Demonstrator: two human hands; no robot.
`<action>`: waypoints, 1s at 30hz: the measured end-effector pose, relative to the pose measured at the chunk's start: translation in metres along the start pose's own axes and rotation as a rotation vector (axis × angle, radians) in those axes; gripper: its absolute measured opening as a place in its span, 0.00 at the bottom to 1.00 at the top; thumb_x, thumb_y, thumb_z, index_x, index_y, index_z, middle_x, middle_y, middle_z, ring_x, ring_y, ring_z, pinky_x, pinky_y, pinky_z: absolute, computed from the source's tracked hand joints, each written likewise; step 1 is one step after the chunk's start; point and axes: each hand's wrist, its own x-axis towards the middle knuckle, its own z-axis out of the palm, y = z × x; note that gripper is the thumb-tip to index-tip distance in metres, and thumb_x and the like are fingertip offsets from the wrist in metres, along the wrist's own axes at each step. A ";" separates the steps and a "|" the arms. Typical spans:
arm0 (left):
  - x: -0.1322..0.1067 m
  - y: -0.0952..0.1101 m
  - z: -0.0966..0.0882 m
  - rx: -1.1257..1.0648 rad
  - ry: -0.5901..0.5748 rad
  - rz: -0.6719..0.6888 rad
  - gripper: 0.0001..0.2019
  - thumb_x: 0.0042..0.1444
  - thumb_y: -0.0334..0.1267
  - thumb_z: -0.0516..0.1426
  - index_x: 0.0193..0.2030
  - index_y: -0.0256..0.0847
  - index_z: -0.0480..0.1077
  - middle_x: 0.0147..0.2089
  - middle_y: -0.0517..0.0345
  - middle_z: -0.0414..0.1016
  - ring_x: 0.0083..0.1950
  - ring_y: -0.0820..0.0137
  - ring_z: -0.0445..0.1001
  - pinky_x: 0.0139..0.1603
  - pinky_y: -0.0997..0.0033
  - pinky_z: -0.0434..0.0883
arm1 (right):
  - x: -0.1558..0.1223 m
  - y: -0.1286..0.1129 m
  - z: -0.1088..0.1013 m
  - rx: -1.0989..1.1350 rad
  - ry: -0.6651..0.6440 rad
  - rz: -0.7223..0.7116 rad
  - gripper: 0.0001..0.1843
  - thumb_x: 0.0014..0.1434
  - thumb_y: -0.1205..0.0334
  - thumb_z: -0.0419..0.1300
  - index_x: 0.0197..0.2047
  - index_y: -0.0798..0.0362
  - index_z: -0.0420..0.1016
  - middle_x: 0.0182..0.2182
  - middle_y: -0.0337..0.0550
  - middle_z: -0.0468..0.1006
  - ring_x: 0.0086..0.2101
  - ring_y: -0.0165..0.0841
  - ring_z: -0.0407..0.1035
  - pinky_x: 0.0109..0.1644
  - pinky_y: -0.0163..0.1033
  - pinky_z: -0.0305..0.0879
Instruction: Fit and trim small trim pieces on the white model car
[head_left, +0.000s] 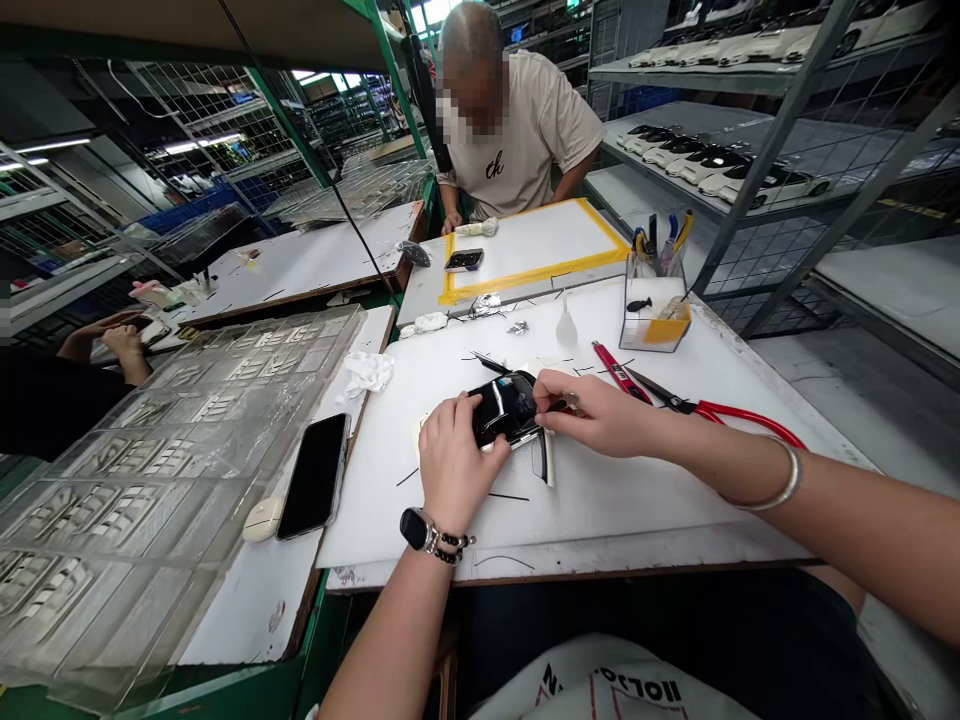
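Note:
In the middle of the white worktop lies a model car (506, 408) with a glossy black roof and a pale body, its door or side panel standing out near me. My left hand (454, 455) is closed round its left end, fingers over the top and thumb on the near side. At the car's right end my right hand (581, 408) is closed in a pinch; a small dark piece shows at the fingers, too hidden to name. Just right of that hand are a red utility knife (621, 372) and red-handled scissors (705, 408). Thin black strips lie around the car.
A clear tool holder (654, 315) and a translucent dropper bottle (566, 325) stand behind. To the left are crumpled tissue (367, 371), a phone (315, 475), a cream case (262, 520) and plastic trays (187, 450) of parts. A co-worker (525, 120) faces me across the tables.

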 end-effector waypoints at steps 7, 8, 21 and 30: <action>-0.001 -0.001 0.001 0.004 0.007 0.003 0.22 0.49 0.38 0.58 0.53 0.43 0.63 0.52 0.53 0.69 0.55 0.57 0.67 0.56 0.56 0.64 | -0.001 0.002 0.001 -0.008 -0.005 0.015 0.06 0.58 0.67 0.54 0.32 0.51 0.58 0.24 0.32 0.63 0.25 0.26 0.54 0.29 0.33 0.52; -0.001 -0.001 0.001 0.003 0.008 0.005 0.22 0.49 0.38 0.58 0.53 0.43 0.63 0.52 0.53 0.69 0.55 0.57 0.67 0.56 0.56 0.64 | -0.001 0.002 0.001 -0.009 -0.006 0.017 0.06 0.58 0.67 0.54 0.32 0.52 0.58 0.24 0.32 0.63 0.24 0.26 0.54 0.29 0.33 0.52; -0.001 -0.001 0.000 0.007 0.000 -0.002 0.23 0.49 0.39 0.59 0.53 0.42 0.63 0.52 0.54 0.69 0.55 0.58 0.67 0.56 0.56 0.64 | -0.003 0.003 -0.001 -0.014 -0.004 0.022 0.05 0.59 0.65 0.53 0.32 0.52 0.58 0.26 0.33 0.63 0.24 0.25 0.52 0.28 0.33 0.51; 0.000 0.000 0.000 0.012 -0.002 0.001 0.23 0.50 0.39 0.58 0.54 0.42 0.62 0.52 0.54 0.68 0.54 0.59 0.66 0.56 0.57 0.65 | -0.003 -0.001 0.003 -0.090 -0.044 -0.004 0.05 0.59 0.66 0.52 0.33 0.51 0.57 0.26 0.34 0.63 0.23 0.26 0.52 0.29 0.34 0.51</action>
